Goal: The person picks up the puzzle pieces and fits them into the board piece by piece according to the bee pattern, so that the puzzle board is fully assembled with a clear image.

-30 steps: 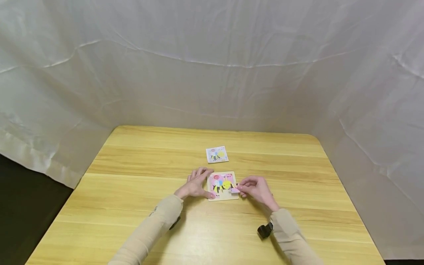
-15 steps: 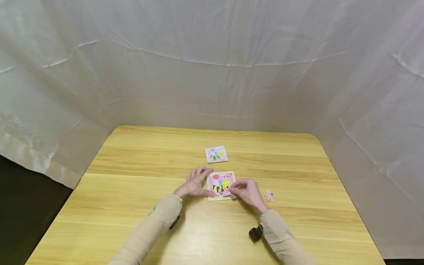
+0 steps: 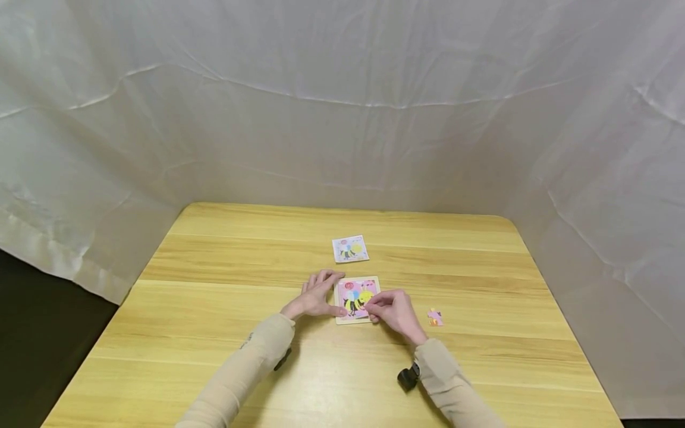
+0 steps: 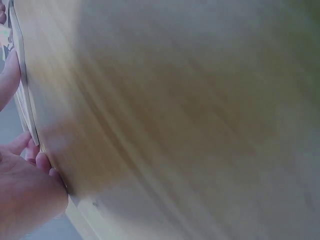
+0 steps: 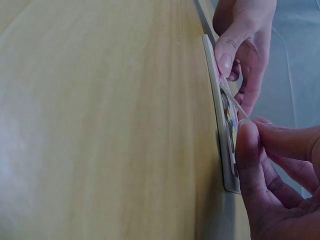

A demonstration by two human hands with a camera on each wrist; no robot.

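Head camera: we see two hands at one wooden puzzle board [image 3: 355, 300] lying in the middle of the table [image 3: 214, 309]. The right hand [image 3: 395, 313] pinches one thin puzzle piece [image 5: 234, 103], tilted over the board's picture; the left hand [image 3: 316, 296] lies flat with fingers straight, thumb against the board's left edge. One loose piece [image 3: 435, 317] lies just right of the right hand. One picture card [image 3: 350, 248] lies beyond the board.

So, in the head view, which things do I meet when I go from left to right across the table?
Left hand → puzzle board → right hand → loose piece.
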